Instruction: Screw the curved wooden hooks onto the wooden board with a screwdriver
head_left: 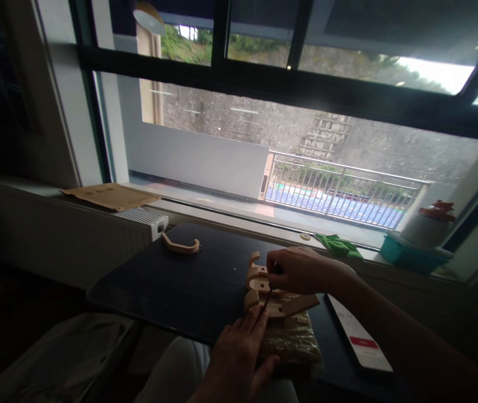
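Several pale wooden hooks (283,309) with dark holes lie side by side on a block wrapped in shiny brownish plastic (293,338), at the table's near right. My left hand (239,347) comes from below. Its fingers are stretched out, the tips resting by the curled end of the nearest hook, with the thumb apart over the wrapped block. Above the hooks, my right hand (301,268) is closed around a thin dark stick-like tool (268,299), which slants down toward my left fingertips. What kind of tool it is cannot be made out. Another wooden hook (180,245) lies alone at the table's far left.
The dark table (167,291) stands against the window sill. A phone (360,338) lies at the right. On the sill are a green cloth (340,245), a teal box (411,253), a bottle (430,224) and a brown envelope (111,196). A plastic bag (66,352) is at lower left.
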A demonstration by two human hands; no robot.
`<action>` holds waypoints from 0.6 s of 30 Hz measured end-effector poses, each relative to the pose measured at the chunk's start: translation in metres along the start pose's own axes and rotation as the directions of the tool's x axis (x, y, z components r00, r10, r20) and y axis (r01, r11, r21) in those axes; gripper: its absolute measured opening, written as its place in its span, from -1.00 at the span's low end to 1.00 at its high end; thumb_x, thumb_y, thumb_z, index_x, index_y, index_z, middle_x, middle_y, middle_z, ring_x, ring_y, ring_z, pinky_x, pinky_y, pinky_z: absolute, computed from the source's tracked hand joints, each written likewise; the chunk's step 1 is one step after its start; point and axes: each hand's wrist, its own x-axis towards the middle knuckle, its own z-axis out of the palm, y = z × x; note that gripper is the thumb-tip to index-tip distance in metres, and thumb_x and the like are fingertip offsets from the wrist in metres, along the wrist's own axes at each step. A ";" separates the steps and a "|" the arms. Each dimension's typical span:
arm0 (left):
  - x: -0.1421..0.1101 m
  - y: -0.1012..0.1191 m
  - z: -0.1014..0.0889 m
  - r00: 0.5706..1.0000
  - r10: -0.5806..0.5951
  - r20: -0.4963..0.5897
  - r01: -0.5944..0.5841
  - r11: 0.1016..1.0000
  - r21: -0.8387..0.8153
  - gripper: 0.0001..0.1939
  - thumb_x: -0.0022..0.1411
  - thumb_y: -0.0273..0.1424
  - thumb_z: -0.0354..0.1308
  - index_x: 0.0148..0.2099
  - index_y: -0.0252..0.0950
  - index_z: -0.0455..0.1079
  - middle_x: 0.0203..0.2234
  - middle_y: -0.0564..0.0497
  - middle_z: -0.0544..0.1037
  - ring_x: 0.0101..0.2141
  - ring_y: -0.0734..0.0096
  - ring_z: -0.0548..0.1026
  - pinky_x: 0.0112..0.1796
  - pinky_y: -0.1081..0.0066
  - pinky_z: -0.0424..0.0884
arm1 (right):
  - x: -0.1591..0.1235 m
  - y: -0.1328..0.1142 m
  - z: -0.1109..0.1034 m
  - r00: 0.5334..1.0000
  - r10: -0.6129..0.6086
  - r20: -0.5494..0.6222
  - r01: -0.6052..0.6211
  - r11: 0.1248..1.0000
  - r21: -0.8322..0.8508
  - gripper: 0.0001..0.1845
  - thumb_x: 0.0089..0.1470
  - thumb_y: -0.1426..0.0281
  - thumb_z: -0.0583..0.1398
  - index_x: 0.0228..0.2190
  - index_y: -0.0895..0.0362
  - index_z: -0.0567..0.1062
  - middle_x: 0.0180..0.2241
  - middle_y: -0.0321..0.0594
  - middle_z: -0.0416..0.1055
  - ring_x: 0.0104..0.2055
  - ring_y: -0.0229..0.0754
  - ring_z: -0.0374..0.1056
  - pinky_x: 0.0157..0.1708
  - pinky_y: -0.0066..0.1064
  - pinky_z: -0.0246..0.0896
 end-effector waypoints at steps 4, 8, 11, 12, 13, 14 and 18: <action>0.001 0.000 0.001 1.000 -0.011 0.018 0.011 1.000 0.009 -0.36 0.19 -0.29 0.08 0.27 -0.34 0.05 0.22 -0.16 0.12 0.11 -0.01 0.27 0.00 0.05 0.32 | -0.001 0.000 -0.005 0.996 -0.060 0.064 0.060 0.998 0.013 -0.85 -0.07 0.28 0.13 -0.40 0.04 0.44 -0.49 -0.36 0.38 -0.50 -0.32 0.19 -0.55 -0.50 -0.05; 0.002 0.000 0.000 0.999 -0.022 0.033 0.022 1.000 0.005 -0.36 0.19 -0.29 0.07 0.28 -0.33 0.05 0.22 -0.15 0.11 0.10 -0.02 0.27 0.01 0.03 0.30 | 0.004 0.002 -0.003 0.993 -0.098 0.065 0.096 0.995 0.041 -0.87 -0.08 0.32 0.12 -0.44 0.09 0.42 -0.50 -0.34 0.36 -0.50 -0.34 0.18 -0.54 -0.51 -0.03; 0.002 0.002 -0.002 0.999 -0.028 0.038 0.028 1.000 -0.006 -0.35 0.18 -0.30 0.08 0.28 -0.34 0.04 0.22 -0.15 0.12 0.11 -0.01 0.27 0.01 0.03 0.30 | 0.007 0.005 0.000 0.996 -0.038 0.079 0.031 0.995 0.090 -0.83 -0.06 0.29 0.11 -0.43 0.11 0.42 -0.50 -0.33 0.38 -0.52 -0.34 0.20 -0.57 -0.51 -0.02; 0.002 0.002 -0.003 0.999 -0.030 0.038 0.030 1.000 -0.010 -0.35 0.18 -0.30 0.08 0.28 -0.34 0.04 0.23 -0.15 0.11 0.12 -0.01 0.26 0.02 0.03 0.30 | 0.007 0.006 0.001 0.996 -0.009 0.091 0.000 0.995 0.096 -0.81 -0.05 0.28 0.10 -0.43 0.12 0.43 -0.50 -0.33 0.39 -0.52 -0.34 0.20 -0.58 -0.51 -0.02; 0.002 0.003 -0.003 0.999 -0.031 0.035 0.031 0.999 -0.012 -0.35 0.18 -0.30 0.08 0.28 -0.33 0.04 0.23 -0.15 0.11 0.12 0.00 0.25 0.02 0.04 0.30 | 0.007 0.006 0.001 0.995 0.016 0.102 -0.025 0.995 0.094 -0.79 -0.04 0.27 0.10 -0.43 0.13 0.43 -0.50 -0.31 0.40 -0.53 -0.34 0.21 -0.59 -0.51 -0.02; 0.002 0.003 -0.003 0.999 -0.031 0.028 0.032 0.999 -0.014 -0.35 0.18 -0.31 0.09 0.28 -0.33 0.04 0.23 -0.15 0.11 0.13 0.01 0.25 0.02 0.05 0.30 | 0.007 0.005 0.000 0.994 0.033 0.105 -0.042 0.995 0.086 -0.77 -0.04 0.25 0.09 -0.42 0.13 0.44 -0.50 -0.30 0.40 -0.53 -0.33 0.22 -0.59 -0.50 -0.02; 0.001 0.002 0.000 1.000 -0.015 -0.012 0.015 1.000 -0.015 -0.35 0.17 -0.31 0.09 0.28 -0.33 0.04 0.22 -0.14 0.13 0.13 0.04 0.24 0.01 0.09 0.32 | 0.003 0.002 -0.006 0.995 0.043 0.087 -0.047 0.998 0.040 -0.72 -0.05 0.20 0.11 -0.34 0.11 0.46 -0.44 -0.28 0.43 -0.48 -0.28 0.24 -0.56 -0.48 0.00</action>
